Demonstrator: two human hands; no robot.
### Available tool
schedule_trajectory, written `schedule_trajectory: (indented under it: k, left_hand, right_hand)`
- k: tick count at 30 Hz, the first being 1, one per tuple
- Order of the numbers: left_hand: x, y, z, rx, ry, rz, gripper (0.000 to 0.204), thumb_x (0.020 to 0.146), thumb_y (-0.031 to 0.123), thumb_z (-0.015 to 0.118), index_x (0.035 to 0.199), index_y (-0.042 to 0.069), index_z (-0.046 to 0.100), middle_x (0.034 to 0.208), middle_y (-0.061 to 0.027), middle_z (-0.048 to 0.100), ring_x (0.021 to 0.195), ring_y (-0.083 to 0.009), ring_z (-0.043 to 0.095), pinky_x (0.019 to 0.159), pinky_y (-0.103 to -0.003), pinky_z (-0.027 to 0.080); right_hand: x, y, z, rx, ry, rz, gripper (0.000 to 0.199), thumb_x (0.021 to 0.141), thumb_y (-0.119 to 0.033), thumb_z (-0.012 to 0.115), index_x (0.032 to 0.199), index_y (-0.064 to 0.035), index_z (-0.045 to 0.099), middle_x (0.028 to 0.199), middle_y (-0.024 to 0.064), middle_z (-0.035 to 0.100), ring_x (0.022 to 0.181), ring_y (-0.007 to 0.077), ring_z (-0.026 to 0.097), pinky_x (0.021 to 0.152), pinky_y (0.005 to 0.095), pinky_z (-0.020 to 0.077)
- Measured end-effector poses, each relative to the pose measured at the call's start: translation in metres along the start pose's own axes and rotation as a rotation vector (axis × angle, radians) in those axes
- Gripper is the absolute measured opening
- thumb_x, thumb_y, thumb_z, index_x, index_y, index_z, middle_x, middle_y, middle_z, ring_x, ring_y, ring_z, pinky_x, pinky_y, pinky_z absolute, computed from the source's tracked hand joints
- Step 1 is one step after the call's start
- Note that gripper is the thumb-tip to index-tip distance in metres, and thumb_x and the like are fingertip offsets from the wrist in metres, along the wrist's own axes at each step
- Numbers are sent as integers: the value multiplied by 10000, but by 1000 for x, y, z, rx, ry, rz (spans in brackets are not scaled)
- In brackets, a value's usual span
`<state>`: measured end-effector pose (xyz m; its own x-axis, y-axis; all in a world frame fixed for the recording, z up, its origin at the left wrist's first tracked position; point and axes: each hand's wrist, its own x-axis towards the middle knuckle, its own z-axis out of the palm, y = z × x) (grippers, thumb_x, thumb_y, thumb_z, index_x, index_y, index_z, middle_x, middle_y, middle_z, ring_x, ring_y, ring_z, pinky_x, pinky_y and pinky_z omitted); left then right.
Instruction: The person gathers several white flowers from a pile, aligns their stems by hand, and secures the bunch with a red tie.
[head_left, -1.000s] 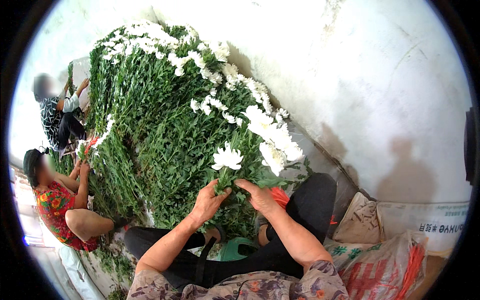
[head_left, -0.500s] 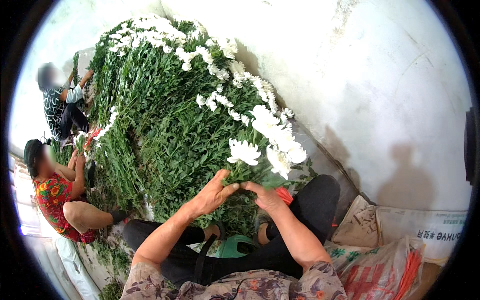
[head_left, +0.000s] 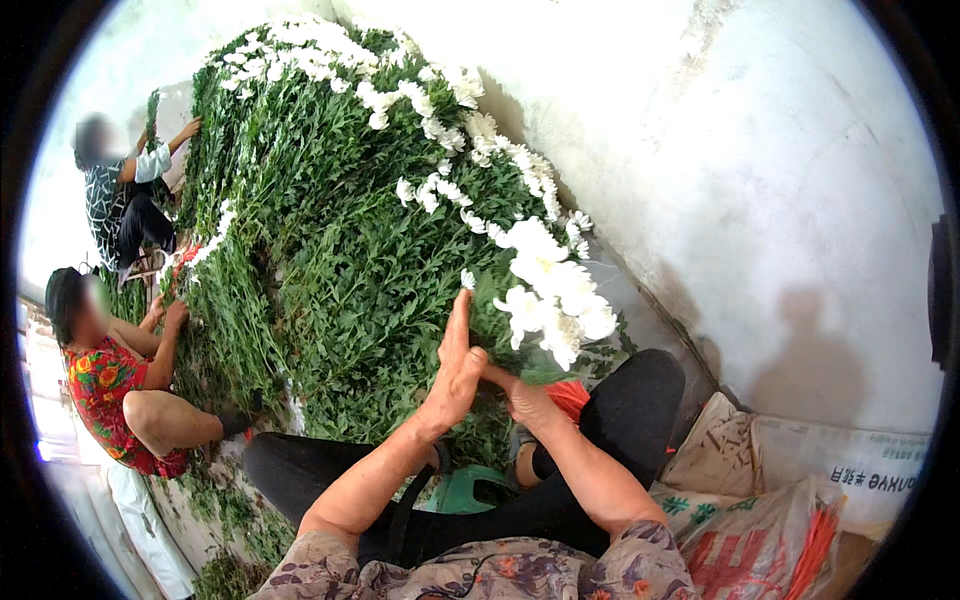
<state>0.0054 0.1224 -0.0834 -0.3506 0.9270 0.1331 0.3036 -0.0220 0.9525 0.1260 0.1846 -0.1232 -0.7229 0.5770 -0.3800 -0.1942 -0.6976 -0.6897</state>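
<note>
**Blooms at risk while the bunch is squared up**

While the left hand (head_left: 455, 365) stands flat and open-fingered against the side of a bunch (head_left: 545, 300) of white flowers, the right hand (head_left: 525, 400) is closed around the stems just below the heads. That is the head view, the only one. The bunch sits at the near edge of the big heap (head_left: 330, 220) of cut flowers, above the person's black-clad knees.

Judged from this, the weak point is the loose side: a push from the flat palm could bruise the petals or snap a head. A slack hold on the stems could let some slide back into the heap and mix with it. Two other people (head_left: 110, 370) work at the heap's far left edge, well apart, so a clash seems unlikely. Sacks (head_left: 760, 510) lie at the lower right.
</note>
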Motion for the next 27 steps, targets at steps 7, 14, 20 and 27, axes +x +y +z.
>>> schedule_trajectory:
  k: [7,14,20,27]
  left_hand:
    - [13,2,-19,-50,111,-234,337,851,85,661,1178,33,599,993,-36,602,910,-162,575,795,-294,471]
    - [20,18,-17,139,213,-98,216,785,6,696,791,-27,482,758,-24,408,697,-142,394,622,-274,354]
    - [17,14,-8,130,263,-132,126,797,-11,679,827,-33,559,771,-30,429,712,-145,466,649,-271,403]
    - [-1,4,2,295,-179,-8,343,867,40,553,1208,24,584,1064,-149,597,989,-331,573,839,-374,479]
  right_hand:
    - [-7,-4,-1,-143,22,-93,409,867,-250,672,1182,-3,586,1169,57,586,1040,138,543,908,306,439]
    - [-7,7,-13,-185,-2,-57,451,858,-283,678,1186,3,558,1138,66,570,1021,150,532,902,321,433]
    - [-4,16,-22,-185,59,54,493,890,-273,633,1283,-4,511,1248,83,545,1146,179,498,1018,337,380]
    - [-21,6,-17,308,255,146,290,852,-173,667,1113,-53,629,1101,61,636,1002,181,592,889,360,479]
